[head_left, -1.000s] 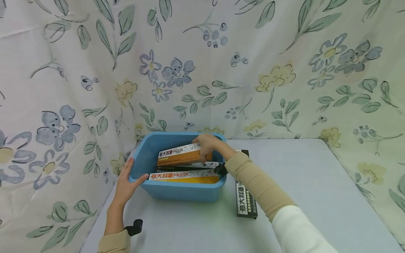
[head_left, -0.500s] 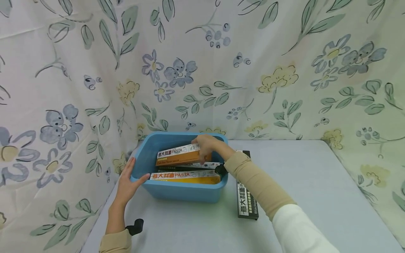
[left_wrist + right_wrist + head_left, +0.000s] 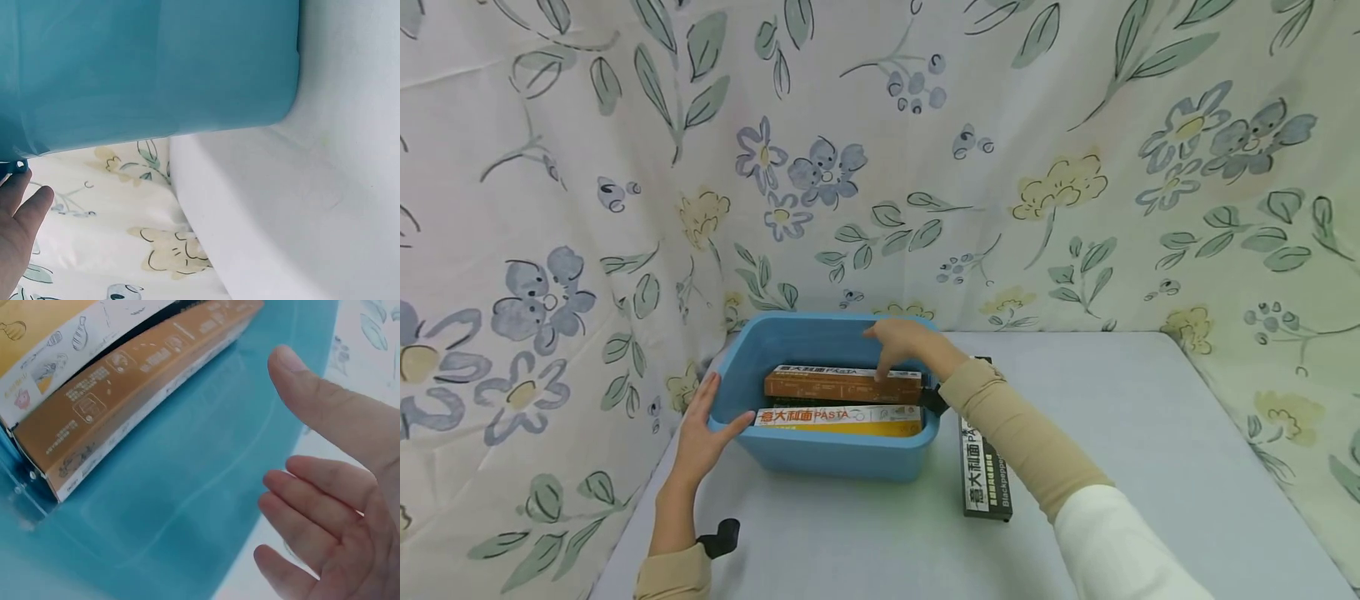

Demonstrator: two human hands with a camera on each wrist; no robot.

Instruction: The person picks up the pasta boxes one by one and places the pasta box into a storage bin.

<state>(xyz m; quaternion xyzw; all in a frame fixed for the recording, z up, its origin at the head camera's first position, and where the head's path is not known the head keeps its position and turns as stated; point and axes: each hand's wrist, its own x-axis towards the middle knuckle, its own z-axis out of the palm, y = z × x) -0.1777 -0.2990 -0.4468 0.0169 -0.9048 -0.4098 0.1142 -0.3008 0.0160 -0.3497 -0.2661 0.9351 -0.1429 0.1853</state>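
A blue plastic bin (image 3: pixel 835 458) stands on the table with boxes of pasta inside. A yellow and white pasta box (image 3: pixel 820 415) lies along its front wall. Behind that is a brown pasta box (image 3: pixel 842 386), with a dark box only partly visible between them. My right hand (image 3: pixel 901 343) is over the bin's right part; the right wrist view shows its thumb and fingers apart, with nothing held, beside the brown box. At the bin's left end, my left hand (image 3: pixel 700 433) rests on the rim with fingers extended and thumb spread towards the front corner.
A black pasta box (image 3: pixel 985 475) lies on the table right of the bin, partly hidden under the right forearm. Floral curtain (image 3: pixel 925 167) hangs behind and at both sides. White table surface (image 3: pixel 1150 433) extends to the right.
The brown box, earlier tilted in my right hand, now lies level and lower in the bin. My right hand has let go of it. The left hand stays in place.
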